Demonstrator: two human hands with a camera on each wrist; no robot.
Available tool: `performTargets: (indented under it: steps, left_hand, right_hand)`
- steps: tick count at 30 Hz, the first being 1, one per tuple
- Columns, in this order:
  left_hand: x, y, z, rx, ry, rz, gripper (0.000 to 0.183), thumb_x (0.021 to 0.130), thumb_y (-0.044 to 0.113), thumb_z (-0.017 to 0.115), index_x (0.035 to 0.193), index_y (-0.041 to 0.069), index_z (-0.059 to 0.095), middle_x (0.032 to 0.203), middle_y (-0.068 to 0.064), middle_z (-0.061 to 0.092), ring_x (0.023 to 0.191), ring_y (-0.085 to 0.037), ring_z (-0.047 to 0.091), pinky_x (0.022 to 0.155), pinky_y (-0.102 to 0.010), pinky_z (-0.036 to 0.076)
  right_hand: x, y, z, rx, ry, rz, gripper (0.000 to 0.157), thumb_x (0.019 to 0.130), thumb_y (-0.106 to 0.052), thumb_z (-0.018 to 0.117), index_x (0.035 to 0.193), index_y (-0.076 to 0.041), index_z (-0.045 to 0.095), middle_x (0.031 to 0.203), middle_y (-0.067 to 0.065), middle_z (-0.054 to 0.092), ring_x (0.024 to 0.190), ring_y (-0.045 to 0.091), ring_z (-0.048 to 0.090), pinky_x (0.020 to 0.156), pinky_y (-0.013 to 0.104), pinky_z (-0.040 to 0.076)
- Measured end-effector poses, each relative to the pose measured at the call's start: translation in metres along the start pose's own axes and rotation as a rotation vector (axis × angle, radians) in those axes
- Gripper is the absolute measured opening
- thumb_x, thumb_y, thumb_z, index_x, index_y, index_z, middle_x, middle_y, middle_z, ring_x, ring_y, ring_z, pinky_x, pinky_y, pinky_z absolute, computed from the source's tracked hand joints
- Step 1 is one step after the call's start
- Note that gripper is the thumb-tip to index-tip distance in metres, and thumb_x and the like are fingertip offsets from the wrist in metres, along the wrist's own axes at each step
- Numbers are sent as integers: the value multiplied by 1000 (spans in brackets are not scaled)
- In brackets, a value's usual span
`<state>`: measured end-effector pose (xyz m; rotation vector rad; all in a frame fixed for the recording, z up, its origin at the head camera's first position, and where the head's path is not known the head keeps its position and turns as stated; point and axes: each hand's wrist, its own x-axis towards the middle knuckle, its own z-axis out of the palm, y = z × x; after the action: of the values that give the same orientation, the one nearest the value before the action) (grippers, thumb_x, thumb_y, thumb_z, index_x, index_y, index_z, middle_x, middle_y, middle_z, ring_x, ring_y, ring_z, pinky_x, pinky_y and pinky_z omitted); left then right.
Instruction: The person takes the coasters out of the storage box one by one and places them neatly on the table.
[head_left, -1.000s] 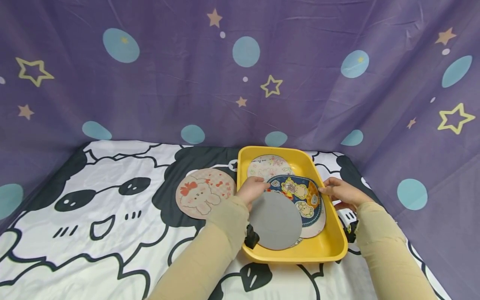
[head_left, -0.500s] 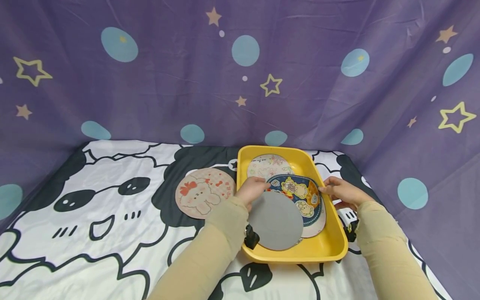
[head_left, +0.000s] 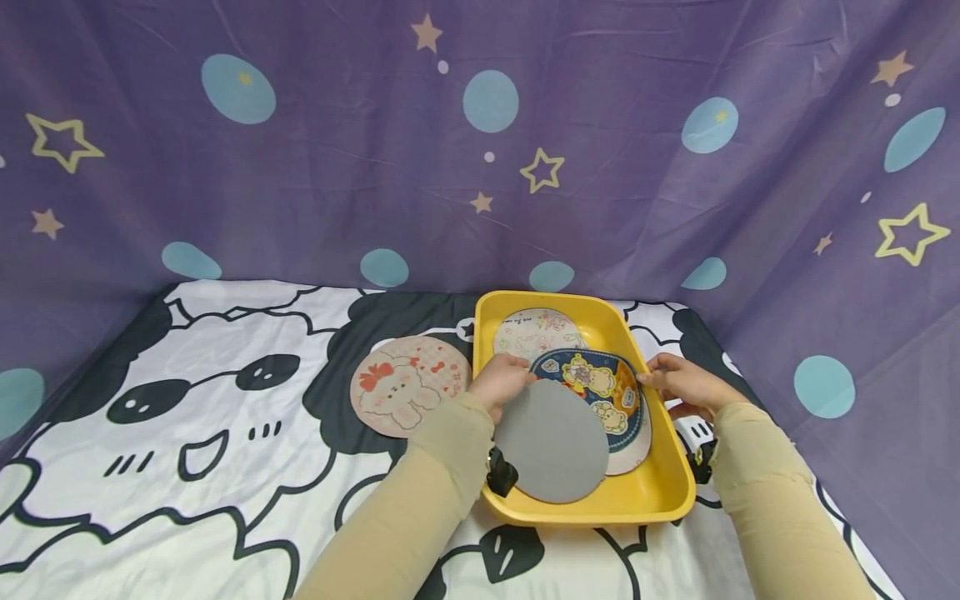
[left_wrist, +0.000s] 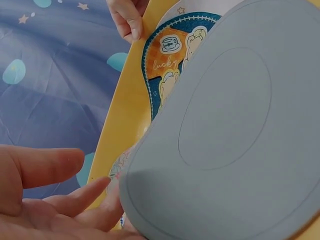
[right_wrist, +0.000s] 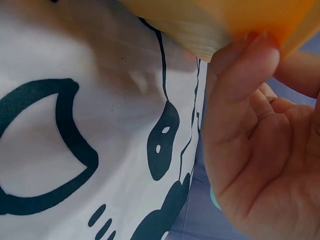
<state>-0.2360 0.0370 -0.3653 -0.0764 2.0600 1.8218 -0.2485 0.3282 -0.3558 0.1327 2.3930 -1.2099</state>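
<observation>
A grey, blank-faced mouse pad [head_left: 555,442] lies tilted over the front left of the yellow tray [head_left: 663,500]; an oval outline shows on it in the left wrist view. My left hand [head_left: 501,385] is at its upper left edge. In that wrist view the left thumb [left_wrist: 50,167] stands apart from the pad, while the lower fingers reach behind its edge. Partly covered by the grey one is a dark blue mouse pad [head_left: 618,387] with bear pictures. My right hand [head_left: 686,387] pinches the tray's right rim between thumb and fingers.
Inside the tray, a pale floral pad [head_left: 536,327] lies at the back, and a pale pad [head_left: 633,458] peeks out beneath the blue one. Left of the tray, a pink rabbit pad [head_left: 408,387] rests on the cartoon-printed cloth [head_left: 247,500]. A purple curtain [head_left: 337,192] hangs behind.
The grey pad has shifted slightly forward and right, covering a patterned edge that showed below it. The left hand has moved a little with it; the right hand stays on the rim.
</observation>
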Motion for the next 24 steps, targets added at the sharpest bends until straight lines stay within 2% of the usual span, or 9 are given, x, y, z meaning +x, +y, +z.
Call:
performTargets:
  steps: [2, 5, 8, 10, 12, 15, 21, 24]
  left_hand:
    - [0, -1, 0, -10, -29, -6, 45, 95, 1, 55, 138, -11, 49, 146, -22, 47, 140, -35, 39, 119, -50, 30]
    - [-2, -1, -1, -23, -84, -46, 47, 95, 0, 55, 140, -10, 48, 145, -22, 47, 131, -33, 45, 112, -50, 40]
    - [-4, -1, -1, -24, -148, -100, 49, 97, 1, 53, 144, -6, 43, 143, -20, 48, 115, -28, 56, 98, -46, 52]
    - [-5, -1, -1, 6, -183, -108, 49, 97, 1, 54, 144, -5, 44, 140, -20, 51, 104, -24, 61, 89, -39, 57]
    - [-5, -2, -1, 30, -223, -104, 49, 96, 1, 55, 144, -6, 45, 138, -20, 53, 97, -23, 65, 83, -36, 58]
    - [-6, -2, 0, 74, -269, -91, 45, 95, 0, 57, 139, -6, 51, 138, -18, 56, 96, -20, 65, 83, -35, 58]
    - [-9, -3, 2, 135, -363, -101, 36, 95, -4, 55, 130, -2, 62, 120, -16, 67, 92, -21, 67, 79, -41, 60]
    - [-10, -4, 3, 131, -396, -108, 39, 94, -8, 53, 131, -1, 61, 120, -16, 67, 93, -24, 68, 80, -45, 60]
  right_hand:
    - [0, 0, 0, 4, 0, -6, 29, 100, -26, 55, 116, -3, 46, 102, 9, 64, 84, 19, 64, 74, 36, 61]
    - [0, 1, -1, 10, -1, -11, 28, 100, -25, 55, 115, -3, 46, 100, 8, 63, 83, 18, 64, 72, 35, 61]
    - [0, 1, -1, 17, 1, -7, 27, 100, -24, 55, 115, -3, 47, 99, 7, 64, 82, 17, 64, 71, 34, 60]
    - [0, 0, -1, 13, -4, -10, 27, 100, -25, 55, 115, -3, 47, 99, 7, 64, 83, 17, 64, 71, 33, 60]
    - [0, 0, 0, 11, -6, -6, 28, 100, -25, 55, 115, -4, 47, 100, 6, 64, 83, 17, 64, 71, 33, 60]
    - [0, 0, 0, 6, -12, -5, 28, 100, -26, 55, 115, -4, 47, 101, 6, 64, 84, 17, 63, 71, 32, 59]
    - [0, 1, -1, 8, -13, -9, 29, 100, -26, 56, 116, -3, 47, 101, 7, 64, 85, 17, 63, 72, 34, 60]
    - [0, 2, -1, 15, -12, -15, 29, 100, -26, 56, 115, -3, 47, 100, 7, 64, 85, 17, 64, 72, 35, 61]
